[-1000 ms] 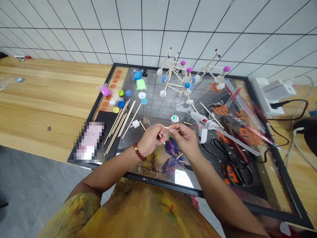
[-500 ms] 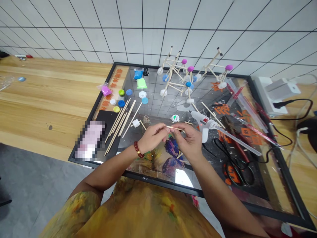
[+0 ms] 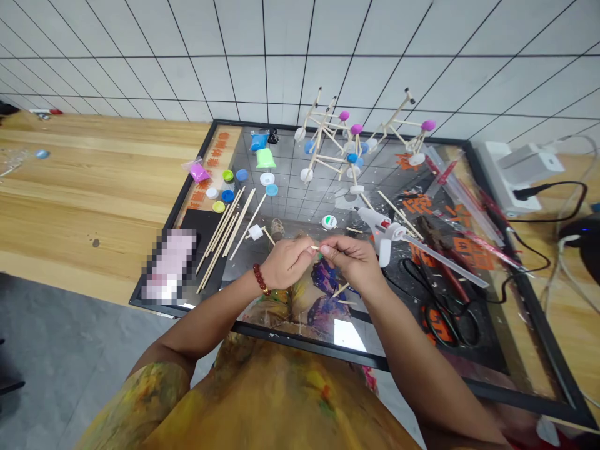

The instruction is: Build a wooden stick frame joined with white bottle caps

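Over the near middle of the glass board, my left hand [image 3: 289, 261] and my right hand [image 3: 352, 259] meet fingertip to fingertip. Between them they pinch a short thin wooden stick [image 3: 315, 248], most of which the fingers cover. Both hands are closed on it. Left of my left hand lies a white block with stick pieces [image 3: 255, 232]. A white glue gun [image 3: 382, 234] with a clear glue stick in its back rests just right of my right hand. Loose cut stick pieces [image 3: 340, 290] lie below that hand.
Stick models with coloured balls [image 3: 328, 140] stand at the back. Several long wooden sticks [image 3: 225, 240] lie at left, near small paint pots [image 3: 227, 196] and clay packs [image 3: 265, 158]. Pliers [image 3: 445, 269], scissors [image 3: 457, 325] and cables are at right, beside a power strip [image 3: 504, 181].
The stick has turned between my fingers, and less of it shows now. My right hand's fingers have shifted their hold. The view has moved slightly.
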Demonstrator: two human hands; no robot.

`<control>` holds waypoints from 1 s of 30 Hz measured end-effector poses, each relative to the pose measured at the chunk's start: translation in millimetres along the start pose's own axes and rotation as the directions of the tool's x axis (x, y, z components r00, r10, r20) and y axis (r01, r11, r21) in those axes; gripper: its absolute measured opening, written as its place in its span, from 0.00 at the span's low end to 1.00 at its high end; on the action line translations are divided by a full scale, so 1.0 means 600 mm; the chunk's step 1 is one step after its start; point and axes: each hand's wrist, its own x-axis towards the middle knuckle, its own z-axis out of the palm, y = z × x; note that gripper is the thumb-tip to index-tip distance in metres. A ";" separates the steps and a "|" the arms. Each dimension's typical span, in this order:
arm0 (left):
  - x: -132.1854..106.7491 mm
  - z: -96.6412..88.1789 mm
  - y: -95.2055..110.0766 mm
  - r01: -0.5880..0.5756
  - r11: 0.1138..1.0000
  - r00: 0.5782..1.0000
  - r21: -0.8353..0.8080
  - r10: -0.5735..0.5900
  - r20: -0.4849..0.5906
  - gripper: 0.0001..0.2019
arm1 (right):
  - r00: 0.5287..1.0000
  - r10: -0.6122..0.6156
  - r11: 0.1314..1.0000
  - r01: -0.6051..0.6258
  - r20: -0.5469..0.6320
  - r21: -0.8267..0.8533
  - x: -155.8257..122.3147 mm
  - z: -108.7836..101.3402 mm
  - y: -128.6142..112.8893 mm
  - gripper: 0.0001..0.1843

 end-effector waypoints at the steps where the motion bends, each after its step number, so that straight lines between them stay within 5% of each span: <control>1: 0.000 0.000 -0.001 -0.022 1.000 1.000 -0.016 0.022 0.019 0.16 | 0.998 0.053 0.997 -0.055 0.034 0.049 0.001 -0.002 0.000 0.19; 6: 0.002 -0.004 0.001 -0.077 0.994 0.996 -0.075 0.081 0.047 0.16 | 0.963 0.196 0.949 -0.234 0.186 0.210 0.007 -0.008 -0.005 0.27; 11: 0.009 -0.029 0.013 0.011 0.982 1.000 -0.187 -0.008 0.016 0.16 | 0.994 0.102 0.960 -0.088 -0.042 0.265 0.012 -0.014 -0.005 0.24; 15: 0.018 -0.058 0.014 0.180 0.940 0.972 -0.290 -0.125 0.200 0.14 | 0.995 0.032 0.999 -0.035 -0.093 -0.036 0.015 -0.014 0.015 0.16; 19: 0.017 -0.086 0.013 0.257 0.872 0.954 -0.417 -0.160 0.254 0.14 | 0.992 -0.119 0.902 0.088 -0.048 -0.423 0.012 0.003 0.028 0.05; 21: 0.014 -0.097 0.014 0.252 0.853 0.964 -0.457 -0.181 0.195 0.15 | 0.989 -0.134 0.872 0.147 0.061 -0.466 0.010 0.011 0.026 0.04; 23: 0.011 -0.109 0.013 0.209 0.895 0.976 -0.394 -0.217 0.024 0.13 | 0.989 -0.078 0.901 0.125 0.128 -0.416 0.008 0.015 0.022 0.06; 26: 0.006 -0.126 0.002 0.217 0.974 0.940 -0.069 -0.227 -0.255 0.08 | 0.996 -0.022 0.930 0.051 0.084 -0.363 0.007 0.012 0.019 0.09; 30: -0.002 -0.143 -0.018 0.397 0.834 0.884 0.383 -0.236 -0.404 0.08 | 0.991 -0.109 0.804 0.132 0.075 -0.579 0.007 0.008 0.021 0.06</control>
